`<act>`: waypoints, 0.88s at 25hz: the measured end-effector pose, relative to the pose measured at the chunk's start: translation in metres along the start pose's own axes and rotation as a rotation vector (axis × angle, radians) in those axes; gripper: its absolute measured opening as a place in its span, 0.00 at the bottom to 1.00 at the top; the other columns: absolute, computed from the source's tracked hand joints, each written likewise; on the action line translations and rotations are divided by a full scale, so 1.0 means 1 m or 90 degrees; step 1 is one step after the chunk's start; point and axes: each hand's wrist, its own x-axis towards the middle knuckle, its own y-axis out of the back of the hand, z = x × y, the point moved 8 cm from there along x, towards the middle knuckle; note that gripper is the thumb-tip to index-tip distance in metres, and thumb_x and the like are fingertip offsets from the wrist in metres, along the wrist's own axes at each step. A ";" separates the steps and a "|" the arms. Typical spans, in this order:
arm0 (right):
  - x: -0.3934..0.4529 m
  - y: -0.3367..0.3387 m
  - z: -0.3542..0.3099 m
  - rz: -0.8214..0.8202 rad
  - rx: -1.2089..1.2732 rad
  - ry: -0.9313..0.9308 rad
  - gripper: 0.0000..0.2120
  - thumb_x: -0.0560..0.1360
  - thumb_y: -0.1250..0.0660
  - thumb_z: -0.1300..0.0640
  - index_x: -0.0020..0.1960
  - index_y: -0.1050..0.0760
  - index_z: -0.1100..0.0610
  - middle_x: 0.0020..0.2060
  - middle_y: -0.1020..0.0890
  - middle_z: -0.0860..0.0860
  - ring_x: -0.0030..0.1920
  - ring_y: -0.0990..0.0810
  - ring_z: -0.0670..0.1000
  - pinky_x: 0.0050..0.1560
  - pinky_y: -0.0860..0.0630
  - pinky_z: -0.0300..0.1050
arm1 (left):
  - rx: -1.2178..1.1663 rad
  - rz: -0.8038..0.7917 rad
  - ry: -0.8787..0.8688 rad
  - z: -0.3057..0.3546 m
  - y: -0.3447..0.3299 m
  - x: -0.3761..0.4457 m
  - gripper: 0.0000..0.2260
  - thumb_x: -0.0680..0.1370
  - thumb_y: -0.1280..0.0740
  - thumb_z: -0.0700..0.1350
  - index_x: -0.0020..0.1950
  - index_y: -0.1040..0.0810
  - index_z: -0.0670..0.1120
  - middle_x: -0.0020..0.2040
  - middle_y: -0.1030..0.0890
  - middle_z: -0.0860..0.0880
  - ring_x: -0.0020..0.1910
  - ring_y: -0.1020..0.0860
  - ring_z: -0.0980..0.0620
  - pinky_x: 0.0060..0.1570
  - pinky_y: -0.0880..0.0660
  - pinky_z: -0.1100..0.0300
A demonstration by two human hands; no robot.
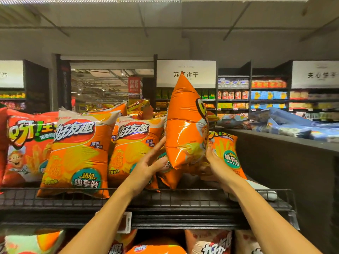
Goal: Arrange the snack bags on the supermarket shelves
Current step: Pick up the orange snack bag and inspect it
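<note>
An orange snack bag [185,125] stands upright and turned edge-on above the top wire shelf [165,198]. My right hand [214,164] grips its lower right corner. My left hand [150,162] rests against its lower left side with fingers spread. To the left stand two orange-and-yellow chip bags [78,153] [132,149], and at far left a red snack bag [23,147]. Behind my right hand another orange bag [227,153] leans on the shelf.
A dark partition wall [284,171] bounds the shelf on the right, with blue bags [293,125] piled on top. More snack bags [207,242] fill the shelf below. A white price tag [126,222] hangs on the shelf's front rail. Other aisles stand behind.
</note>
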 end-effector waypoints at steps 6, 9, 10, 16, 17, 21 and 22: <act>-0.001 -0.001 -0.004 0.000 0.030 0.016 0.31 0.78 0.51 0.32 0.78 0.43 0.40 0.74 0.31 0.46 0.71 0.28 0.54 0.56 0.22 0.52 | -0.068 0.026 0.005 -0.004 0.007 0.001 0.37 0.67 0.25 0.65 0.73 0.33 0.62 0.71 0.26 0.56 0.69 0.26 0.50 0.54 0.20 0.51; -0.004 0.004 -0.015 0.030 0.065 0.091 0.34 0.72 0.45 0.32 0.76 0.41 0.39 0.75 0.31 0.46 0.70 0.27 0.51 0.66 0.26 0.54 | -0.125 0.078 0.035 -0.008 0.015 0.003 0.37 0.64 0.25 0.68 0.70 0.30 0.60 0.68 0.22 0.54 0.64 0.22 0.51 0.48 0.19 0.51; -0.006 0.006 -0.020 0.045 0.075 0.125 0.30 0.72 0.44 0.33 0.73 0.38 0.38 0.74 0.30 0.46 0.67 0.25 0.47 0.64 0.25 0.49 | -0.148 0.089 0.044 -0.010 0.018 0.004 0.36 0.63 0.26 0.69 0.69 0.28 0.60 0.66 0.21 0.54 0.63 0.21 0.52 0.47 0.19 0.51; -0.016 0.010 -0.031 0.062 0.080 0.230 0.23 0.73 0.35 0.40 0.67 0.33 0.33 0.68 0.27 0.48 0.61 0.22 0.40 0.54 0.21 0.37 | -0.184 0.092 0.079 -0.018 0.023 0.004 0.26 0.68 0.28 0.60 0.63 0.21 0.51 0.61 0.18 0.46 0.57 0.18 0.51 0.46 0.19 0.50; -0.018 0.010 -0.032 0.059 0.078 0.241 0.25 0.73 0.34 0.41 0.69 0.33 0.35 0.69 0.27 0.49 0.62 0.21 0.42 0.56 0.20 0.39 | -0.190 0.096 0.097 -0.021 0.024 0.004 0.25 0.68 0.29 0.58 0.63 0.20 0.49 0.60 0.18 0.45 0.54 0.17 0.51 0.44 0.19 0.50; -0.020 0.010 -0.031 0.059 0.082 0.253 0.34 0.72 0.32 0.46 0.76 0.38 0.46 0.73 0.30 0.52 0.72 0.29 0.50 0.71 0.28 0.52 | -0.144 0.121 0.138 -0.026 0.025 0.003 0.22 0.66 0.31 0.60 0.57 0.17 0.52 0.56 0.16 0.47 0.51 0.16 0.50 0.41 0.18 0.50; -0.019 0.009 -0.030 0.057 0.079 0.244 0.36 0.71 0.32 0.46 0.77 0.39 0.48 0.73 0.29 0.53 0.72 0.29 0.50 0.70 0.27 0.51 | -0.115 0.125 0.140 -0.025 0.024 0.003 0.23 0.66 0.31 0.62 0.57 0.17 0.53 0.55 0.15 0.48 0.52 0.16 0.51 0.40 0.18 0.50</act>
